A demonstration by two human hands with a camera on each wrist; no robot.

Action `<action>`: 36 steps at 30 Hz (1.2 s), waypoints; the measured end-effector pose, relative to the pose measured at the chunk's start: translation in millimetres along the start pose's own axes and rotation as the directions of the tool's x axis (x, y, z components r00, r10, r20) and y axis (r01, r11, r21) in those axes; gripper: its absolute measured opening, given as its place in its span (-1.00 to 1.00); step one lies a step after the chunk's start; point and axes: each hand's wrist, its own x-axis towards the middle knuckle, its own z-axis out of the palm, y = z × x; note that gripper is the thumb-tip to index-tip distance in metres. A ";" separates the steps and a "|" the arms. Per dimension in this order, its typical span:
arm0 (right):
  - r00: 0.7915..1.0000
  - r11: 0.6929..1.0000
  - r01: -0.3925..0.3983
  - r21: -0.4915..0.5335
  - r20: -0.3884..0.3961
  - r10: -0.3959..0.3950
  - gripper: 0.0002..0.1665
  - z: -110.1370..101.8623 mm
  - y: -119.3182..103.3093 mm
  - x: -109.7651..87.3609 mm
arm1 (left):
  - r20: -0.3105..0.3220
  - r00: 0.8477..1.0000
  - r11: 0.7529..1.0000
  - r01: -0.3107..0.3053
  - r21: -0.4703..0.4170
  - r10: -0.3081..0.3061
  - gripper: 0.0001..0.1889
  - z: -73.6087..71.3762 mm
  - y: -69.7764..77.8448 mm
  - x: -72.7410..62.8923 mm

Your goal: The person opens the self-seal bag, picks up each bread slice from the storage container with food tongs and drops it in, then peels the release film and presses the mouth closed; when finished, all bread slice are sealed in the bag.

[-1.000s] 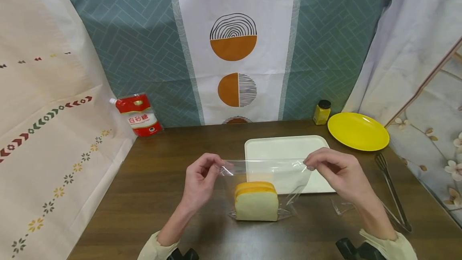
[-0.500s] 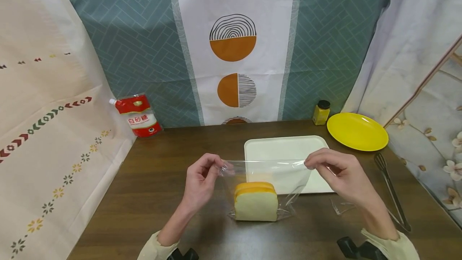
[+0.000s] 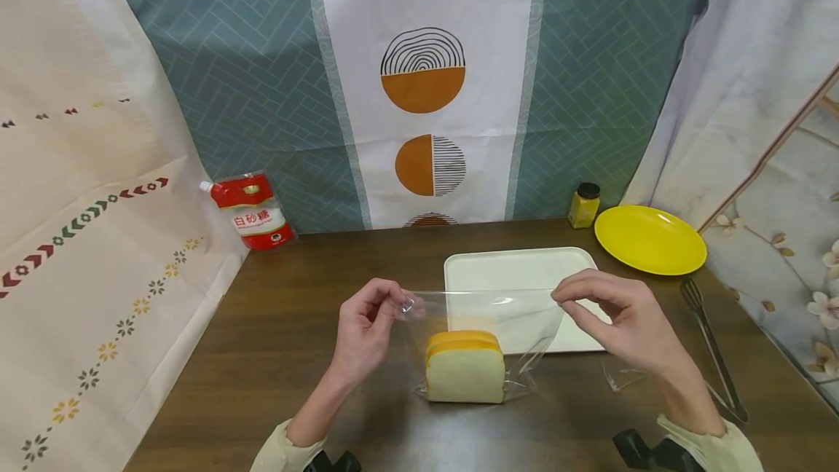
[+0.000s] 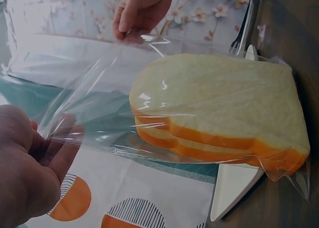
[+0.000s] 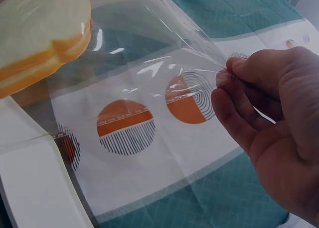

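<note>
Slices of bread with orange crusts stand upright inside a clear plastic bag, their bottom edge at the tabletop. My left hand pinches the bag's upper left corner between thumb and fingers. At the upper right corner, my right hand pinches the film the same way. The bag's top edge is stretched nearly straight between both hands. In the left wrist view the bread shows through the film, below the pinching left hand. The right wrist view has the right hand holding the bag's corner.
A white tray lies behind the bag. At the back right are a yellow plate and a yellow jar with a black lid. Metal tongs lie right of the right forearm. A red sugar pouch stands back left.
Both hands keep their grip on the bag and stay almost in place. The bread has not visibly moved.
</note>
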 end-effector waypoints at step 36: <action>1.000 1.000 0.000 0.013 -0.019 0.000 -0.41 2.5 1.2 -1.5 | 0.033 0.999 0.994 -0.030 -0.106 0.033 -0.82 0.1 -4.1 2.6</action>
